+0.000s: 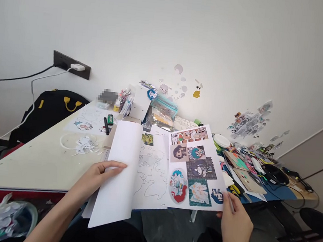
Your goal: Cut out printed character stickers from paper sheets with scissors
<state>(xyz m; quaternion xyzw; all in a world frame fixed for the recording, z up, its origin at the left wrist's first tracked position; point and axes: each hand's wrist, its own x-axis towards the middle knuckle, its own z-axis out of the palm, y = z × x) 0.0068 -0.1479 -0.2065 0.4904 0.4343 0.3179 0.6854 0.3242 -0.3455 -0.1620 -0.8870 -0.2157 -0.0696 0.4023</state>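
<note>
My left hand (101, 174) is closed on a curled white sheet of paper (118, 201), thumb on top and the other fingers hidden beneath. My right hand (236, 225) pinches the lower right corner of a sheet printed with colour pictures (180, 150) of cartoon characters. Between the two, a page of outline drawings (152, 189) lies partly covered, with a small yellow-green picture near its top. Whether these sheets are bound together I cannot tell. They are held over the desk's front edge, above my lap.
On the cream desk (38, 162) are paper scraps (85, 145), a drawing (82, 124) and a black pen (106, 126). Pouches (164, 108) stand against the wall. Cut-outs and a yellow-black cutter (236, 188) crowd the right. A scrap-filled bin (32, 215) sits lower left.
</note>
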